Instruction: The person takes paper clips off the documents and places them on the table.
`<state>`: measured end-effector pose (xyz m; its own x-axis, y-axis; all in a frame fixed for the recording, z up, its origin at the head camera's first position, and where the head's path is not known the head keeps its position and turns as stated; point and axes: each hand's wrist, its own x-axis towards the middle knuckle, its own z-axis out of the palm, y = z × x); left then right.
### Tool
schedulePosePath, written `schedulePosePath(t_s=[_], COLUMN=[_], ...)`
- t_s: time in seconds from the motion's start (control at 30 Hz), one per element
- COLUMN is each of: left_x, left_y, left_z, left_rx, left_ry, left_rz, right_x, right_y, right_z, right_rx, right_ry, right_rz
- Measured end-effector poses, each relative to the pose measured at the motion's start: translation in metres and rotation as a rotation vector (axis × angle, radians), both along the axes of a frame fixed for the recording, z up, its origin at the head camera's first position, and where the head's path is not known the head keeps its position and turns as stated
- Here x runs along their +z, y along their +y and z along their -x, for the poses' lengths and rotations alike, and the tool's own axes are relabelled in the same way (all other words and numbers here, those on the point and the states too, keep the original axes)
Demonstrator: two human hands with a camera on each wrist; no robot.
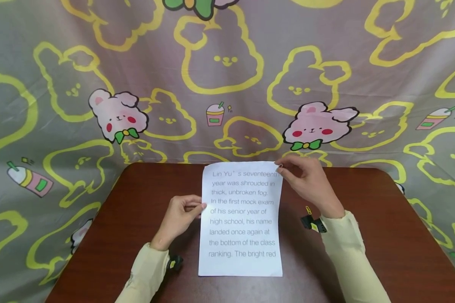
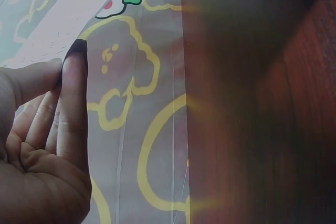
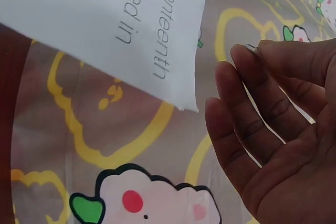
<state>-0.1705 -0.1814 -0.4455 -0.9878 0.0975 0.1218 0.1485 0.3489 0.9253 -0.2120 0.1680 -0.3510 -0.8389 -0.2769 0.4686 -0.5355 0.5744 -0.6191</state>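
Observation:
A white sheet of paper [image 1: 240,219] printed with large grey text is held upright above the table in the head view. My left hand [image 1: 180,219] pinches its left edge between thumb and fingers; the left wrist view shows this grip on the sheet [image 2: 63,17] too. Near the top right corner is my right hand [image 1: 307,181], its thumb and index finger pinching a small paper clip [image 1: 280,166]. In the right wrist view only a pale tip of the paper clip [image 3: 251,48] shows, apart from the paper's corner [image 3: 184,100].
A brown wooden table [image 1: 136,189] lies under both hands. Beside the right wrist, a yellow paper clip [image 1: 308,210] shows near a black wrist camera [image 1: 314,224]. A curtain [image 1: 242,139] with cartoon bears and rabbits hangs behind the table.

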Motion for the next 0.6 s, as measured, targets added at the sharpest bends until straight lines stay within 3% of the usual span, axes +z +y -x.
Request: schedulePosePath(t_s=[0.6], left_x=[-0.002], left_y=[-0.008], left_z=[0.003], left_rx=[0.008], left_ry=[0.023], left_rz=[0.022], right_x=[-0.034], right_y=[0.031], right_z=[0.0], right_rx=[-0.084], right_ry=[-0.113], right_rz=[-0.094])
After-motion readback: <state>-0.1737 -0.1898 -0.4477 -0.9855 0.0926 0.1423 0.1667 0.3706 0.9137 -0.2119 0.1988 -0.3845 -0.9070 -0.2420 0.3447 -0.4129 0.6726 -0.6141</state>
